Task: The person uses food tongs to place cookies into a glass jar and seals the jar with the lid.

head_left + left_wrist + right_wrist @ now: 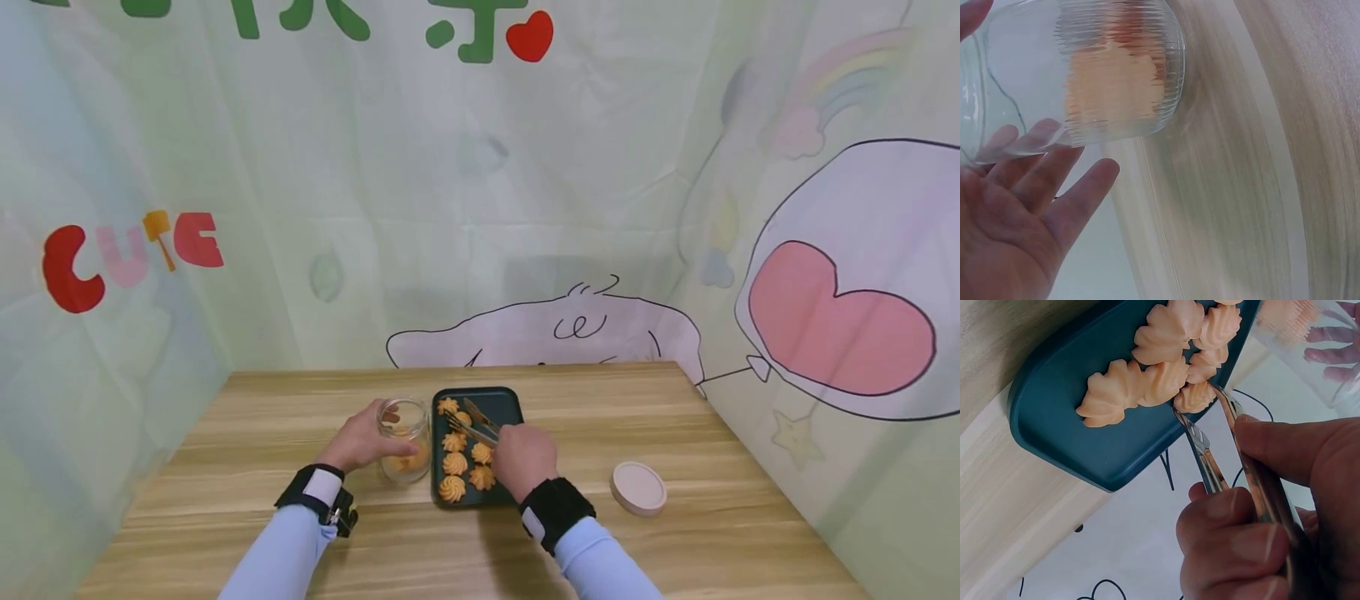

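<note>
My left hand [363,442] grips a clear glass jar [417,442], thumb and fingers around its side. Ribbed glass shows in the left wrist view, with light-brown swirled cookies [1116,84] at the jar's bottom. Just right of the jar lies a dark green tray [498,404] bearing several piped cookies [452,488]. My right hand [527,457] holds metal tongs [1266,494] over the tray. In the right wrist view, the tong tips sit on either side of a small cookie [1195,398] near the tray's edge.
A round, pale pinkish lid [639,488] lies on the wooden table [300,408] to the right of my right hand. Printed cloth walls [450,208] stand behind the table and along both sides.
</note>
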Demonstrator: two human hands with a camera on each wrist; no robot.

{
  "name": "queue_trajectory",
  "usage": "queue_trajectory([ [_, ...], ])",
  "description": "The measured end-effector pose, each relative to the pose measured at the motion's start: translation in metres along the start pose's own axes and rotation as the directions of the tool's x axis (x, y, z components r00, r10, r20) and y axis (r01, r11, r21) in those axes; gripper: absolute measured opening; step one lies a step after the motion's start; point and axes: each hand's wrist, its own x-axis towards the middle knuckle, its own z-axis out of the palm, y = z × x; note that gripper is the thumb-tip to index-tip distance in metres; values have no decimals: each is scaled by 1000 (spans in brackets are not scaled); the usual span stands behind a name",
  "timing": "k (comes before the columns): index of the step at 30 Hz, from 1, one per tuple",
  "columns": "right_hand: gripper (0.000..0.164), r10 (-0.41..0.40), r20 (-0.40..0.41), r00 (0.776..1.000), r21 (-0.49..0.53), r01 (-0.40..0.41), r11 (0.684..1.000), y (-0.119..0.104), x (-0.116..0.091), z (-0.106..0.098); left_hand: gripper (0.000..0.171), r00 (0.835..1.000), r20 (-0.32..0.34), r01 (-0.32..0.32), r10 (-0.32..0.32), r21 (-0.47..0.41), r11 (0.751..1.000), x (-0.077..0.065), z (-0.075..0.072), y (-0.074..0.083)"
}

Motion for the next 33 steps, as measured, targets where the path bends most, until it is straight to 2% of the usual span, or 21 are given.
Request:
queue_trajectory([
  [7, 29, -36, -37, 999, -6, 36, 999, -1, -2, 1, 85, 1000, 0, 2, -2, 9, 1000, 2, -1, -4],
  [18, 25, -33, -60, 998, 16, 34, 999, 0, -6, 5, 85, 1000, -3, 12, -12, -5, 1000, 0, 0, 0],
  [22, 21, -11, -41, 999, 54, 13, 998, 0, -8, 8, 85, 1000, 0, 21, -21, -12, 1000, -1, 1, -2],
  [28, 29, 10, -8, 1000, 66, -9, 998, 0, -8, 12, 85, 1000, 6, 25, -25, -2, 1000, -1, 2, -3],
  [33, 29, 29, 18, 999, 89, -30, 996, 2, -6, 12, 85, 1000, 0, 17, -17, 9, 1000, 1, 1, -1],
])
